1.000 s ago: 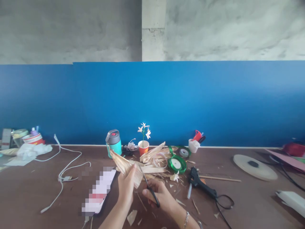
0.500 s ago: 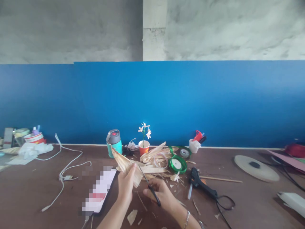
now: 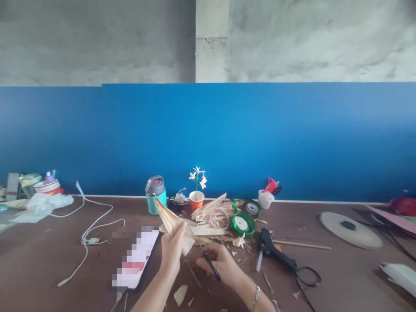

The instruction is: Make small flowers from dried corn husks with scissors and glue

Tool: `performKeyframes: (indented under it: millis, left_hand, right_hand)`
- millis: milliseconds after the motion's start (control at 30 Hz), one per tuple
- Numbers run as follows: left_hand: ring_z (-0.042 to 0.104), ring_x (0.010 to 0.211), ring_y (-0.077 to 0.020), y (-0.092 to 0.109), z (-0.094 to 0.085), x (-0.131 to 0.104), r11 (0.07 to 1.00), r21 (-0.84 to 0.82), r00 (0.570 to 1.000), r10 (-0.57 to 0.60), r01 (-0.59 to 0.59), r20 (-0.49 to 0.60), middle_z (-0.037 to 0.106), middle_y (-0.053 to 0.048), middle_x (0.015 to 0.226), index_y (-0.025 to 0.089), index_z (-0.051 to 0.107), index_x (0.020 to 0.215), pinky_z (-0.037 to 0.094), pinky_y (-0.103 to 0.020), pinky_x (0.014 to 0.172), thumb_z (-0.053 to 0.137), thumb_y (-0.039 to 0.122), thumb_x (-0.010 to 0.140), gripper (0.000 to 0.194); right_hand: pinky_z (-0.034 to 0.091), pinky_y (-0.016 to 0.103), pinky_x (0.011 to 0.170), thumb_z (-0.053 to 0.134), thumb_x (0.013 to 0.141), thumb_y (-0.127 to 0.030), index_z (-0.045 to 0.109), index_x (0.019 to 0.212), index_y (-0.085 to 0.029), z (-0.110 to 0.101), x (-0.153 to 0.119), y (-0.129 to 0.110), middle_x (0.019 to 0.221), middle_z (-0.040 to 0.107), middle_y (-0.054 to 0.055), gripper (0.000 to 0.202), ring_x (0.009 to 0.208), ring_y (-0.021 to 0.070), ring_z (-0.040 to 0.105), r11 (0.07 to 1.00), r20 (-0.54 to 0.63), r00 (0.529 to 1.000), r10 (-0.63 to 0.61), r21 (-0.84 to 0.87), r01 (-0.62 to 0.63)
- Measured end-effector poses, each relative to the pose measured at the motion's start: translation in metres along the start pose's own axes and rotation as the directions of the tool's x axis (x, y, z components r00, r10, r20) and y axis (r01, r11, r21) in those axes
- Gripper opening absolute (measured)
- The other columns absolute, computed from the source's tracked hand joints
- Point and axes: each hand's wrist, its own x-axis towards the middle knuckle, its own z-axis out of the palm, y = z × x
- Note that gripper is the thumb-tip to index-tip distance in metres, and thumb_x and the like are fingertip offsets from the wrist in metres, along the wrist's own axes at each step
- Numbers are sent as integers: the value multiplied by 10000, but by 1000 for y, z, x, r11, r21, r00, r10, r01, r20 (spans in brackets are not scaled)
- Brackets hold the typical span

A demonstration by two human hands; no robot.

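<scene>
My left hand (image 3: 172,249) is closed on a dry, tan corn husk (image 3: 170,219), pinching it between thumb and fingers with its pointed end up and to the left. Black-handled scissors (image 3: 210,262) are in my right hand (image 3: 219,262), their blades pointing up-left against the right edge of the husk. Whether the blades are parted I cannot tell. Behind my hands lies a pile of dry husks (image 3: 211,210), beside a spool of green ribbon (image 3: 242,223). A small white flower (image 3: 239,241) rests in front of the spool.
A phone (image 3: 138,260) lies left of my hands, near white cables (image 3: 86,229). At the back stand a teal flask (image 3: 156,201) and a paper cup (image 3: 196,203) with flowers. Rightward are a black glue gun (image 3: 276,249), a wooden stick (image 3: 302,244) and a round disc (image 3: 351,229).
The husk and the scissors have shifted very slightly; both hands keep their grip. The whole view has moved a little. Nothing else visibly differs.
</scene>
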Motion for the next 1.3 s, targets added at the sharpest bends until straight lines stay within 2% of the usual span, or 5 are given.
performKeyframes:
  millis: [233,533,767,967,1300]
  left_hand:
    - [682,700,-252,-2,-2,2,1000,18,1000,-15,15,12,729,-89,712,85,710,831,500,-298,608,781,426,590,424]
    - [683,752,-263,1,1,4,999,-3,999,-47,47,-23,735,-121,774,73,711,836,503,-305,636,796,365,584,395]
    - [683,823,-279,-1,-3,9,999,14,999,-48,48,10,738,-119,805,76,709,891,511,-328,705,799,388,592,442]
    - [691,792,-268,-2,-4,13,998,7,998,-57,57,32,737,-113,782,85,701,890,522,-315,678,824,399,553,477]
    - [690,699,-247,2,-5,15,997,-14,992,-77,79,102,721,-81,711,103,689,829,520,-303,625,833,369,536,422]
  right_hand:
    - [237,170,375,777,614,-410,554,663,-148,-3,1,3,461,452,-72,348,409,48,358,998,7,1000,0,-57,0]
    - [262,164,384,752,644,-369,581,666,-137,-5,2,7,472,485,-60,289,413,54,391,992,1,1000,-6,-122,6]
    - [263,162,360,737,646,-354,586,685,-137,-5,-1,-2,454,492,-59,268,387,55,386,988,-2,998,62,-141,-62]
    - [257,167,345,744,648,-362,570,636,-144,-7,-6,-12,416,468,-71,279,355,50,360,982,8,997,76,-173,-74]
    - [257,149,323,764,624,-427,608,700,-135,-14,-6,-13,402,463,-81,339,344,44,368,972,36,994,106,-212,-96]
